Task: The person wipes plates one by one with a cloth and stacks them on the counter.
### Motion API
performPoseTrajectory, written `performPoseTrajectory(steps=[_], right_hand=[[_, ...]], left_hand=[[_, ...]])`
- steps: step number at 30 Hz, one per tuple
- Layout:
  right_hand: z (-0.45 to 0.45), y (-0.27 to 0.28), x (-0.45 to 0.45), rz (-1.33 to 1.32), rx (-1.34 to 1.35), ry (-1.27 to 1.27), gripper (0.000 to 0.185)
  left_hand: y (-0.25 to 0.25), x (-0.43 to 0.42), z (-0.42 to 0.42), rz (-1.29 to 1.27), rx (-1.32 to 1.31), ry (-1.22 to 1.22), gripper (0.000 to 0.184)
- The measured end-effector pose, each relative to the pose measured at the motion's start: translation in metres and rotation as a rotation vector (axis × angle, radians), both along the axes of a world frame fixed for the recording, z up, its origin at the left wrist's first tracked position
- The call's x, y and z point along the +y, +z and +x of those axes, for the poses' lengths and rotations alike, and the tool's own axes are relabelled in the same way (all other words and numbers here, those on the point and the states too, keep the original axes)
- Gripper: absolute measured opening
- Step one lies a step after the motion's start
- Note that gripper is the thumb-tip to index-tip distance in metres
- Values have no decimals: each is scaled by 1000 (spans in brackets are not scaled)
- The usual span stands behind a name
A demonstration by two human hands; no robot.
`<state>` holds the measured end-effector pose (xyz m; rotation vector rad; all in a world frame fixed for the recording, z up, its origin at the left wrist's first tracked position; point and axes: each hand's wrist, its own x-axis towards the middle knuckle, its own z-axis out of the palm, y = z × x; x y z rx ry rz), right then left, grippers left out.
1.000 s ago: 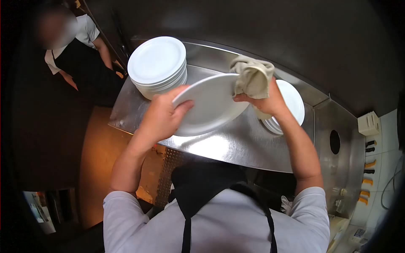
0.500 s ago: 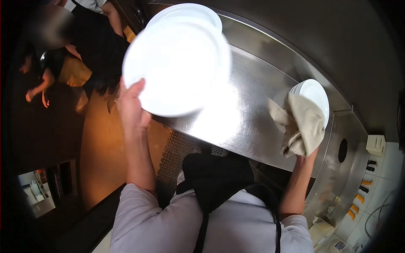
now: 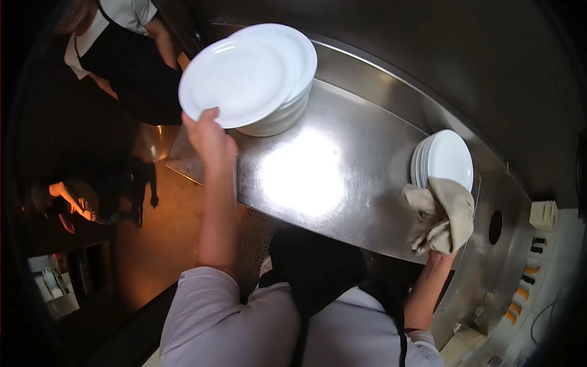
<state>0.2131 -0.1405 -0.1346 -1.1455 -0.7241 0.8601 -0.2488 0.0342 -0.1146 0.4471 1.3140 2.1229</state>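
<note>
My left hand (image 3: 211, 136) grips the near edge of a white plate (image 3: 235, 82), thumb on top. That plate overlaps the top of a tall stack of white plates (image 3: 302, 67) at the far left of the steel counter; whether it rests fully on them I cannot tell. A beige cloth (image 3: 449, 211) covers most of my right hand (image 3: 441, 257), with its fingers hidden in the folds. The cloth touches or overlaps the near edge of a second stack of white plates (image 3: 449, 158) at the right end.
The steel counter (image 3: 361, 177) runs between the two stacks, with a raised back edge. To the right are a round hole (image 3: 495, 227) and several orange and black handles on white tiles. A person in a black apron (image 3: 131, 61) stands at left; another person's hands (image 3: 79, 205) are lower.
My left hand has brought the plate from nearer my body onto or over the left stack. The cloth in my right hand has slid down, showing more of the right stack.
</note>
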Motion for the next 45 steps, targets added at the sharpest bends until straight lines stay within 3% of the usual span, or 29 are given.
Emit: performPoseTrajectory(steps=[2,3,7,10,12,13,14,15,16,17,18,19,20,21,22,25,28,30,33,35,37,38,39,41,42,45], right_hand=[[0,9,6,23,-130,126,45],[-2,18,10,32,-71,190,45],[32,-2,2,87,85,-13,45],[68,20,5,89,247,-210,40],[95,41,34,62,-715,-234,36],[117,25,44,-69,-794,-273,35],[131,-3,64,-68,-718,-358,38],[119,4,78,-86,-830,-253,34],[128,-9,95,-564,-1007,-115,42],[143,-70,112,-364,-1622,-344,51],[116,-40,127,-189,-1551,-75,50],[92,-29,139,-70,-1431,-57,44],[74,-18,143,-311,-1298,92,44],[65,-24,145,-295,-1347,146,45],[51,-12,131,-224,-1226,168,50],[84,-9,65,-99,-1456,575,69],[148,-13,36,-329,-1415,578,70],[180,-22,60,-473,-1615,368,78],[160,-43,115,-303,-1687,156,73],[119,-6,143,-336,-1338,378,65],[93,-29,142,-139,-1374,318,59],[84,-17,130,-67,-1316,400,59],[80,-6,111,5,-1258,478,60],[99,-14,64,92,-1320,508,59],[111,-6,45,-17,-1293,576,57],[160,-29,19,-55,-1287,332,59]], left_hand=[[-10,14,14,29,8,39,62],[-13,22,20,43,20,59,63],[-23,36,38,-51,172,147,71],[-35,33,36,-84,307,118,76],[-15,8,65,-26,402,247,66],[-8,-6,80,18,477,354,57],[-10,-22,96,25,486,222,58],[-11,-39,119,33,499,98,58],[-11,-52,144,39,513,-22,59],[-17,-60,173,39,505,-190,56],[-27,-67,208,34,498,-359,53],[-38,-73,240,2,458,-516,52],[-40,-79,270,-91,372,-631,50],[-50,-79,293,-40,390,-668,47],[-53,-79,309,-16,388,-710,48],[-43,-77,331,-119,393,-773,52],[-46,-76,329,-213,423,-844,55],[-50,-77,334,-270,358,-891,57],[-56,-68,346,-280,467,-1039,68],[-61,-56,356,-290,567,-1076,75],[-64,-41,370,-317,486,-1007,77],[-83,-27,373,-269,430,-1000,77],[-71,-23,380,-251,406,-984,79],[-63,-8,380,-238,325,-1095,61],[-63,-1,385,-274,469,-1071,54],[-56,15,399,-386,856,-989,38]])
